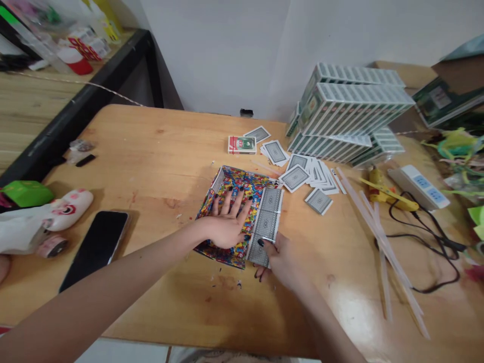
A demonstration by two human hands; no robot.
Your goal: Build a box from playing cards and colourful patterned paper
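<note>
A shallow open box with a bright, multicoloured lining lies on the wooden table. My left hand presses flat inside it, fingers spread and palm down. Along the box's right side runs a panel of grey-backed playing cards, joined edge to edge. My right hand grips the panel's near outer edge, thumb on top and fingertips showing underneath. Loose playing cards lie beyond the box to the right, some fanned out. Close to them rests a red and green card pack.
Wrapped card packs are stacked at the back right. A yellow glue gun, glue sticks and a white power strip with a black cable lie to the right. A phone and a white toy-like object lie left.
</note>
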